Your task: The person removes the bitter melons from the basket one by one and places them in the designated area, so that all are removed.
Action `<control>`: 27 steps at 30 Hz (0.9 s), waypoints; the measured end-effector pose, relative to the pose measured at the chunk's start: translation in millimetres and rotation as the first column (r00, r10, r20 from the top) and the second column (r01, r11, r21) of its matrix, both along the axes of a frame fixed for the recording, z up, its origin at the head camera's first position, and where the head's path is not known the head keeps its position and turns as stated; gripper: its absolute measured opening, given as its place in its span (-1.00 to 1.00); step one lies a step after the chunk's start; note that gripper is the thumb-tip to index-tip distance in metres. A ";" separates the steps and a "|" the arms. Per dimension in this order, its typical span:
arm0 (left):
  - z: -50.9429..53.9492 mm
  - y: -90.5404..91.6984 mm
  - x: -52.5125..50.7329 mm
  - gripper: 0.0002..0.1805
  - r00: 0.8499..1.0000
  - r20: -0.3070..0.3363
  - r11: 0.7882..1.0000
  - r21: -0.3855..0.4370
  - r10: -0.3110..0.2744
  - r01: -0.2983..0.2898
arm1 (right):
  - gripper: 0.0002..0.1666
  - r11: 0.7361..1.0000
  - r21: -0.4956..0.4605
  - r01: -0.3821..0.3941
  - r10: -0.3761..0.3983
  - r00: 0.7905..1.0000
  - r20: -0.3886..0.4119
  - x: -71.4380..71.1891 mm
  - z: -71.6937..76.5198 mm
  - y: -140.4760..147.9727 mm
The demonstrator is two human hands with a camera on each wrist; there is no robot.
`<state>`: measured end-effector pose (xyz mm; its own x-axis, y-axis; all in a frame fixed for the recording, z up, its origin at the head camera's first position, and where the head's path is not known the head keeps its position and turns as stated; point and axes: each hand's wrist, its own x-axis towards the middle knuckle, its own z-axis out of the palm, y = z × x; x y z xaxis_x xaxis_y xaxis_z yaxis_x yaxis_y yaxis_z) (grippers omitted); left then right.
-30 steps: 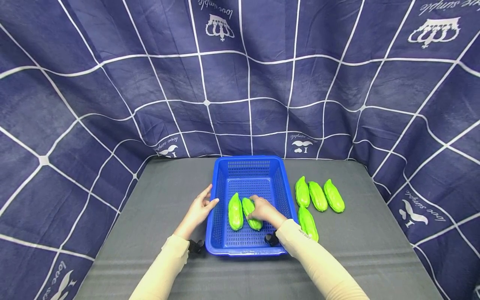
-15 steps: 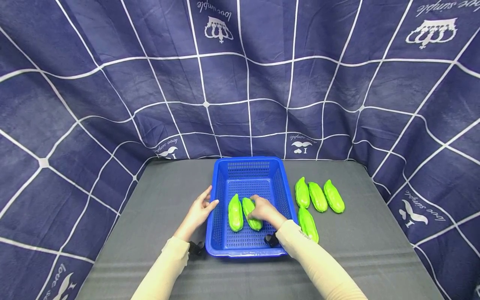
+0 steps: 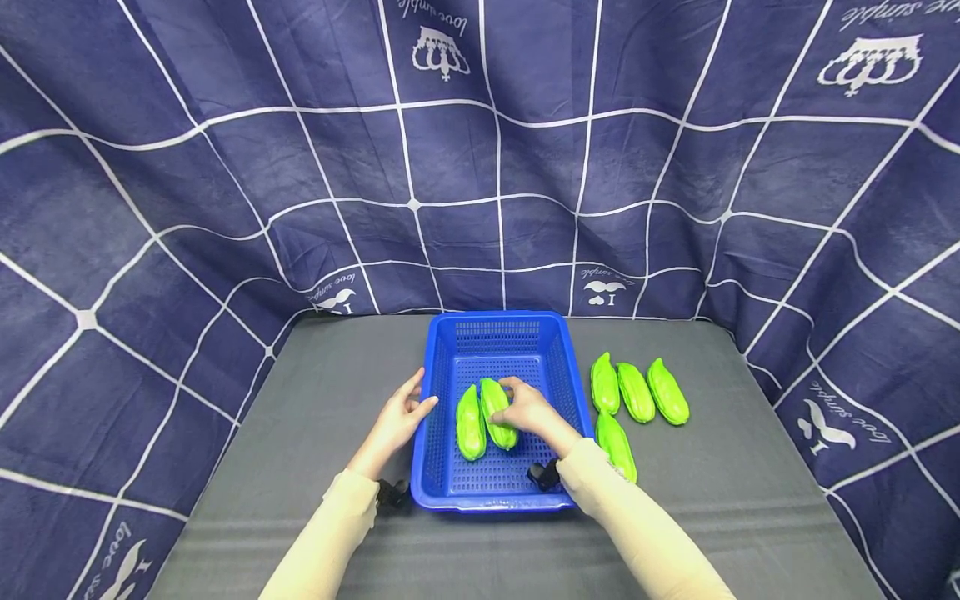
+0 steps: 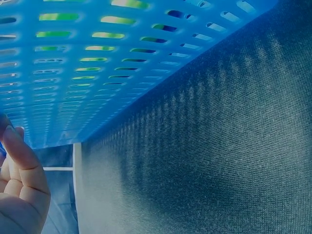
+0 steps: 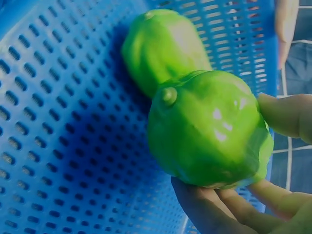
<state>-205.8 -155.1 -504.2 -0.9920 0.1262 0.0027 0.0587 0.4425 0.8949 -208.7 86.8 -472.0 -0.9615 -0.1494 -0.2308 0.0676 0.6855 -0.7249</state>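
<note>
Basket (image 3: 495,503): 1, blue, perforated, on the grey surface (image 3: 360,358). We count 6 green gourds in and about it.

Held gourd (image 3: 492,406): 1, within the basket, raised off its floor, as we judge from the shadow beneath. The right hand (image 3: 528,410) grasps it, thumb and fingers on opposite sides.

Other gourd (image 3: 471,425): 1, lying on the basket floor, just left of the held gourd.

Far gourds (image 3: 636,392): 3, in a row on the surface, right of the basket.

Near gourd (image 3: 617,450): 1, beside the basket's right wall; we cannot tell whether its tip touches the leftmost of the 3.

Left hand (image 3: 397,417): at the basket's left rim, fingers relaxed, no gourd in its grasp.

Progress: we judge the work part-done. Inside, 1 gourd is settled and 1 is not yet released; outside, 4 are in neither hand and form the remainder. Whether gourds are going in or coming out, we cannot tell.
</note>
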 end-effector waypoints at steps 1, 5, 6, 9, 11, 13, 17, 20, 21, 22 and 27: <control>0.1 0.2 -0.1 -0.27 1.000 0.001 1.000 0.002 -0.002 0.002 | -0.06 1.000 -0.014 0.004 -0.004 1.000 -0.002 0.1 2.2 0.5; -0.3 0.4 -0.1 -0.27 1.000 0.001 1.000 -0.007 -0.005 0.005 | -0.08 0.995 -0.093 0.039 -0.039 0.999 0.005 0.2 10.1 3.5; -0.4 0.5 -0.2 -0.27 1.000 0.002 1.000 -0.006 -0.004 0.004 | -0.08 0.993 -0.110 0.048 -0.047 0.999 0.008 0.3 12.0 4.2; -0.6 0.6 -0.4 -0.28 1.000 0.000 1.000 -0.003 -0.001 0.001 | -0.09 0.984 -0.164 0.065 -0.062 0.998 0.023 0.0 16.2 7.0; -0.3 1.0 -0.9 -0.28 1.000 0.003 1.000 0.004 0.005 -0.005 | -0.09 0.977 -0.203 0.071 -0.065 0.997 0.034 0.2 17.8 8.6; -0.3 1.0 -1.0 -0.28 1.000 0.003 1.000 0.006 0.006 -0.006 | -0.09 0.968 -0.237 0.077 -0.069 0.997 0.044 0.7 18.6 9.7; -0.3 1.0 -0.8 -0.28 1.000 0.008 1.000 0.009 0.005 -0.005 | -0.09 0.957 -0.277 0.082 -0.071 0.996 0.050 3.1 19.2 11.7; -0.5 1.0 -0.5 -0.28 1.000 0.009 1.000 0.008 0.004 -0.004 | -0.09 0.950 -0.299 0.091 -0.079 0.996 0.051 4.7 20.2 14.8; -0.5 0.9 -0.5 -0.28 1.000 0.009 1.000 0.008 0.004 -0.004 | -0.08 0.949 -0.302 0.090 -0.080 0.996 0.046 5.0 20.8 16.2; -0.5 0.8 -0.4 -0.28 1.000 0.008 1.000 0.003 0.005 -0.005 | -0.09 0.947 -0.309 0.092 -0.083 0.996 0.044 5.2 21.4 17.9; -0.2 0.1 -0.4 -0.28 1.000 0.014 1.000 0.005 0.002 -0.003 | -0.09 0.937 -0.338 0.087 -0.076 0.996 0.045 6.4 28.7 27.7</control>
<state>-206.3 -155.0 -504.3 -0.9923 0.1237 -0.0108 0.0448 0.4377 0.8980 -202.3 114.5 -443.2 -0.9668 -0.1454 -0.2101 0.1391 0.3899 -0.9103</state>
